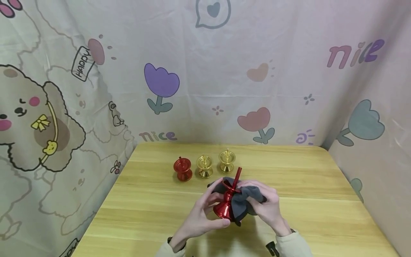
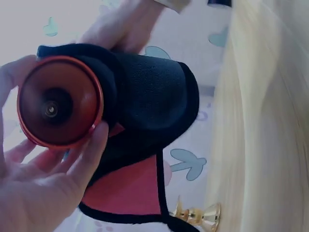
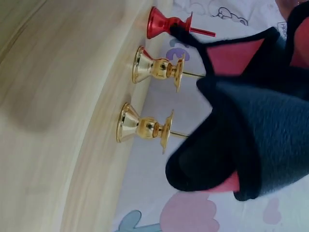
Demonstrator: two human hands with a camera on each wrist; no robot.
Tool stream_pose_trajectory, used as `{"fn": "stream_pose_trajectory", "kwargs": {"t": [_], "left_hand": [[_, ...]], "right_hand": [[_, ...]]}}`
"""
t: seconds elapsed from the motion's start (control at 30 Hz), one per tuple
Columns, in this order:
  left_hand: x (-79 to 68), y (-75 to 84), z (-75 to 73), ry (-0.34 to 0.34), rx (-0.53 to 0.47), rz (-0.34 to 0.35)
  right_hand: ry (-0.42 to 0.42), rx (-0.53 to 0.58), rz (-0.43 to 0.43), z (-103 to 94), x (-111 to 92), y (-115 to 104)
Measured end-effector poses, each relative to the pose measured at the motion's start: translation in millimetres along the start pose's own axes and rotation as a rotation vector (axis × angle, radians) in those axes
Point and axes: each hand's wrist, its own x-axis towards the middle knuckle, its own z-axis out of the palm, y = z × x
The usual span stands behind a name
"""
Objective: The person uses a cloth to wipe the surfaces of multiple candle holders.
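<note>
A red metallic candle holder (image 1: 225,208) with a thin upright stem is tilted slightly over the table's near half. My left hand (image 1: 200,218) grips it by the flared base and one side. In the left wrist view, the round hollow underside of the red candle holder (image 2: 83,108) faces the camera. My right hand (image 1: 268,205) holds a dark grey cloth (image 1: 248,198) wrapped about the holder's upper part and right side. Black edging and a pinkish-red reverse show on the cloth (image 3: 275,130) in the right wrist view. Some right fingers are hidden by the cloth.
Beyond the hands stand another red candle holder (image 1: 183,169) and two gold ones, one in the middle (image 1: 204,167) and one at the right (image 1: 227,162). They stand on a light wooden table (image 1: 302,178). A printed curtain (image 1: 205,71) hangs behind the table and along its sides.
</note>
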Motion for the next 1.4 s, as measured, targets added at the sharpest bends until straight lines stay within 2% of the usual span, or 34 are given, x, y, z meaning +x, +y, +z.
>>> {"fn": "stream_pose_trajectory", "kwargs": {"t": [0.07,0.13,0.27,0.33,0.4,0.5,0.6,0.7,0.77,0.87,0.97,1.1,1.2,1.33,1.4], "left_hand": [[0.7,-1.3,-0.3,-0.027,-0.017,-0.021],[1.9,-1.5,1.6,-0.029,0.049,-0.034],[4.6,-2.9,7.0,0.037,0.251,0.002],[5.7,-4.5,7.8,0.081,0.295,0.046],[5.8,-5.6,6.5,0.1,0.276,0.064],[4.9,-6.7,3.3,0.093,0.175,0.049],[3.9,-7.1,-0.3,0.063,0.038,-0.006],[4.5,-7.9,-3.0,0.035,-0.021,-0.046],[5.6,-8.5,-3.9,0.03,0.014,-0.076],[8.1,-9.5,-3.6,0.05,0.106,-0.085],[9.8,-10.8,-2.5,0.091,0.184,-0.041],[9.7,-12.7,-2.0,0.123,0.196,0.012],[9.2,-13.9,-3.5,0.104,0.124,0.013],[9.0,-15.1,-7.6,0.05,-0.051,-0.016],[9.3,-14.6,-9.1,0.024,-0.105,-0.037]], "right_hand": [[-0.001,0.017,0.014,-1.4,-0.9,0.9],[-0.003,0.004,0.017,-3.2,-2.3,2.4],[-0.014,-0.091,-0.009,-3.4,-2.2,5.0],[-0.015,-0.126,-0.025,-1.9,-0.9,5.8],[-0.02,-0.135,-0.032,-0.4,0.2,6.4],[-0.024,-0.099,-0.022,0.0,-0.2,7.7],[-0.022,-0.049,-0.008,0.0,-0.7,10.0],[-0.01,-0.028,0.014,-0.1,-2.1,13.3],[0.002,-0.037,0.028,0.1,-3.3,15.8],[0.009,-0.07,0.029,1.1,-4.5,19.6],[0.001,-0.094,0.014,2.4,-4.6,21.7],[-0.017,-0.117,-0.002,2.7,-3.6,21.7],[-0.03,-0.114,-0.004,1.3,-2.9,21.0],[-0.028,-0.053,0.012,-1.1,-2.8,20.6],[-0.02,-0.03,0.015,-2.0,-2.8,20.6]]}}
